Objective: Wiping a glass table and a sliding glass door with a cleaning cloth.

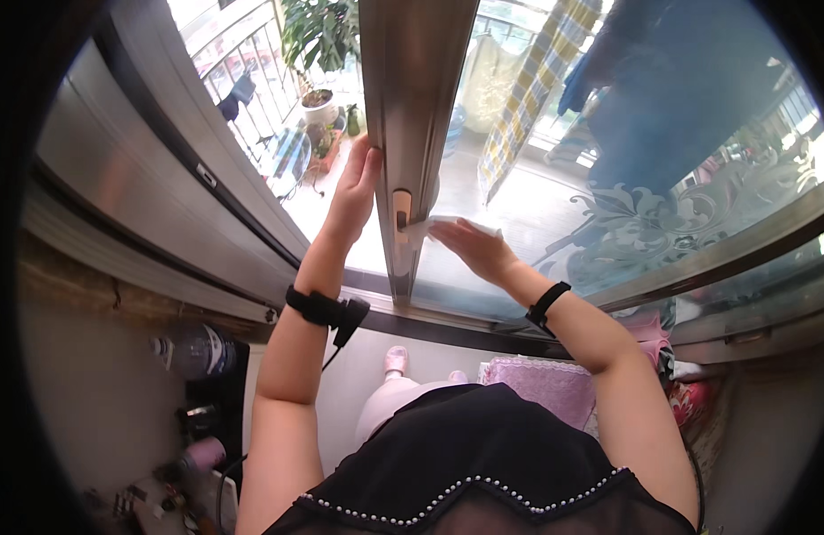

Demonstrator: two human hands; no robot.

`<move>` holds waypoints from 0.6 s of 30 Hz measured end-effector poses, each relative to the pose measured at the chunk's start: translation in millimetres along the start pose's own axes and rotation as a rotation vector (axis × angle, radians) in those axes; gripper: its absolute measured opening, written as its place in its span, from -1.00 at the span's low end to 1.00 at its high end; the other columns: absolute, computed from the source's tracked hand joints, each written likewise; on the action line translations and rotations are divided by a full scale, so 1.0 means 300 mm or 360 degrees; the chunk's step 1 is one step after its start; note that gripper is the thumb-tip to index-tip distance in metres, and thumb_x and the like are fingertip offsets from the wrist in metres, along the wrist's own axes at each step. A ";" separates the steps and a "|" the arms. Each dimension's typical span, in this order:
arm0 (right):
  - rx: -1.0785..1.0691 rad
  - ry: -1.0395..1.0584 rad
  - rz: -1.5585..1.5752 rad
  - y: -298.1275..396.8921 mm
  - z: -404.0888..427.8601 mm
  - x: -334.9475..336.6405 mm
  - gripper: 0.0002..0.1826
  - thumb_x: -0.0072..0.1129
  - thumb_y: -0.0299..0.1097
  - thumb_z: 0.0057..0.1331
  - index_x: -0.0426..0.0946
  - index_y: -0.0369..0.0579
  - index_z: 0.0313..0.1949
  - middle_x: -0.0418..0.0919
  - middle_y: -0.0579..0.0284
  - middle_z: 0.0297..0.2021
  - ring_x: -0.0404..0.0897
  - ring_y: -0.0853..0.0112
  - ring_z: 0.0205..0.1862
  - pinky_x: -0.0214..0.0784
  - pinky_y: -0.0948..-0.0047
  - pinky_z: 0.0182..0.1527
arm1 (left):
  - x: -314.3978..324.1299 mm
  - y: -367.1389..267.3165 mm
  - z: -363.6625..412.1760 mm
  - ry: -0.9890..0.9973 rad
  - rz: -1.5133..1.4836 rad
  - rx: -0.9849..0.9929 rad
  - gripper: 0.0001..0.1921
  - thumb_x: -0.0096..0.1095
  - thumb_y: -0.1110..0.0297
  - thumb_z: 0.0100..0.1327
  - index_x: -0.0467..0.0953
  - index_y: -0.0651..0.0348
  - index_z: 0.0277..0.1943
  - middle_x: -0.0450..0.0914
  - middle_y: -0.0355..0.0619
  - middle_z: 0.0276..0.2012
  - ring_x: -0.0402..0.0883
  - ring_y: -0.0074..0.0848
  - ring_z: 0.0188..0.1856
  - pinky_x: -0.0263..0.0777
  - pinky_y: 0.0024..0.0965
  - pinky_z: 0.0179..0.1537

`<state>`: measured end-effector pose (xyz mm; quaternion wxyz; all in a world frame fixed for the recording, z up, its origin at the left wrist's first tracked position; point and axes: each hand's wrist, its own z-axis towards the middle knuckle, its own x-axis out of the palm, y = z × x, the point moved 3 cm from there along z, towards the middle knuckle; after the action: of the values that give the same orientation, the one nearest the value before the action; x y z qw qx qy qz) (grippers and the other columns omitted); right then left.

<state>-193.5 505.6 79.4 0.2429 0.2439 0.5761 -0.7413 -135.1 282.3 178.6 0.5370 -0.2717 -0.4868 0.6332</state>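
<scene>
A sliding glass door with a brown metal frame (pixel 412 87) stands upright before me. My left hand (pixel 360 184) holds the left edge of this frame, its fingers pointing up along it. Under my right hand (pixel 475 249) is a white cloth (pixel 445 219), possibly a wipe, pressed at the seam between frame and glass pane (pixel 519 180). The cloth's loose end reaches towards the recessed door handle (pixel 402 215). Part of the cloth is hidden by my fingers.
Through the left opening I see a potted plant (pixel 318 103) and a balcony railing (pixel 231 53). Frosted floral patterns (pixel 679 224) mark the pane. A large plastic water bottle (pixel 198 351) stands at lower left. Beside my legs lies a pink cloth cover (pixel 539 388).
</scene>
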 end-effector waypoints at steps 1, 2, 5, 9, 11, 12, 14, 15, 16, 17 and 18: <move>-0.0024 -0.0114 0.0182 -0.023 0.024 -0.027 -0.47 -0.15 -0.34 0.38 0.26 0.19 0.35 0.21 0.46 0.38 0.07 0.69 0.43 -0.38 0.47 0.48 | -0.013 -0.003 -0.008 0.0007 0.0110 0.0033 -0.59 -0.18 0.18 0.54 0.24 0.23 0.30 0.43 -0.17 0.07 0.35 -0.56 0.15 0.16 -0.48 0.22; -0.0047 -0.0180 0.0290 -0.040 0.055 -0.051 -0.47 -0.14 -0.35 0.37 0.27 0.17 0.34 0.20 0.46 0.38 0.06 0.67 0.43 -0.36 0.44 0.49 | -0.031 0.001 -0.013 -0.0031 0.0140 0.0095 -0.58 -0.19 0.16 0.54 0.24 0.23 0.30 0.44 -0.18 0.04 0.37 -0.57 0.12 0.19 -0.49 0.19; -0.0108 -0.0183 0.0811 -0.139 0.162 -0.171 -0.44 -0.09 -0.43 0.32 0.28 0.07 0.34 0.21 0.38 0.38 0.04 0.58 0.45 -0.30 0.40 0.49 | -0.028 -0.009 -0.030 -0.0180 0.0045 0.0049 -0.57 -0.17 0.14 0.54 0.25 0.23 0.30 0.45 -0.17 0.04 0.37 -0.57 0.10 0.20 -0.51 0.18; -0.0313 -0.0362 0.0369 -0.072 0.177 -0.096 -0.44 -0.07 -0.54 0.26 0.34 -0.01 0.29 0.32 0.32 0.31 0.15 0.51 0.42 -0.05 0.36 0.45 | 0.005 0.042 -0.100 -0.0378 0.0107 -0.0003 -0.51 -0.08 0.09 0.50 0.28 0.30 0.28 0.46 -0.04 0.14 0.39 -0.47 0.19 0.22 -0.46 0.21; -0.0364 -0.0273 0.0720 0.013 0.165 -0.009 -0.49 -0.10 -0.51 0.28 0.39 -0.07 0.25 0.37 0.32 0.27 0.16 0.52 0.41 -0.03 0.38 0.45 | -0.048 0.141 -0.227 -0.0724 0.0389 0.0124 -0.55 -0.04 0.19 0.47 0.30 0.35 0.26 0.46 0.07 0.16 0.43 -0.35 0.20 0.26 -0.40 0.20; -0.0407 -0.0241 0.0678 0.066 0.155 0.023 -0.53 -0.11 -0.49 0.29 0.44 -0.11 0.20 0.41 0.33 0.23 0.19 0.50 0.39 0.00 0.40 0.43 | -0.054 0.187 -0.313 -0.0951 0.0307 -0.0011 -0.58 -0.02 0.27 0.43 0.33 0.37 0.22 0.46 0.13 0.16 0.46 -0.24 0.19 0.30 -0.34 0.19; -0.0566 -0.0105 0.0455 0.188 0.121 0.143 -0.49 -0.08 -0.45 0.27 0.38 -0.12 0.25 0.37 0.30 0.26 0.21 0.41 0.38 -0.01 0.40 0.43 | -0.051 0.277 -0.489 -0.1132 0.0330 -0.0256 -0.61 0.00 0.29 0.41 0.36 0.37 0.17 0.49 0.11 0.13 0.50 -0.22 0.14 0.34 -0.32 0.15; -0.0627 -0.0076 0.0424 0.242 0.103 0.202 -0.47 -0.08 -0.44 0.26 0.37 -0.12 0.26 0.35 0.29 0.27 0.21 0.38 0.38 -0.01 0.40 0.43 | -0.032 0.318 -0.573 -0.1170 0.0280 -0.0373 -0.62 0.01 0.31 0.39 0.37 0.37 0.17 0.50 0.10 0.12 0.52 -0.27 0.09 0.36 -0.34 0.12; -0.0684 -0.0018 0.0439 0.285 0.089 0.276 -0.48 -0.07 -0.45 0.26 0.37 -0.16 0.24 0.34 0.20 0.27 0.24 0.31 0.36 0.02 0.34 0.42 | -0.009 0.348 -0.644 -0.1165 0.0242 -0.0492 -0.63 0.02 0.31 0.39 0.37 0.34 0.17 0.50 0.06 0.11 0.52 -0.35 0.07 0.36 -0.37 0.10; -0.0733 -0.0023 0.0445 0.304 0.090 0.296 -0.48 -0.07 -0.45 0.26 0.37 -0.16 0.24 0.34 0.20 0.27 0.24 0.31 0.36 0.02 0.34 0.42 | -0.003 0.362 -0.720 -0.1211 0.0226 -0.0503 -0.63 0.02 0.31 0.39 0.37 0.34 0.17 0.50 0.06 0.11 0.52 -0.35 0.07 0.36 -0.37 0.10; -0.0593 0.0060 0.0720 0.310 0.086 0.310 -0.51 -0.08 -0.46 0.26 0.38 -0.19 0.21 0.36 0.16 0.26 0.25 0.28 0.35 0.04 0.31 0.41 | 0.007 0.383 -0.796 -0.1192 0.0215 -0.0679 -0.65 0.03 0.33 0.41 0.37 0.30 0.18 0.48 -0.02 0.11 0.51 -0.44 0.07 0.35 -0.43 0.08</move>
<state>-206.9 452.8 -43.1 0.4319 0.3310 0.6376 -0.5453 23.5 367.5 -15.8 0.2126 -0.1594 -0.7489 0.6071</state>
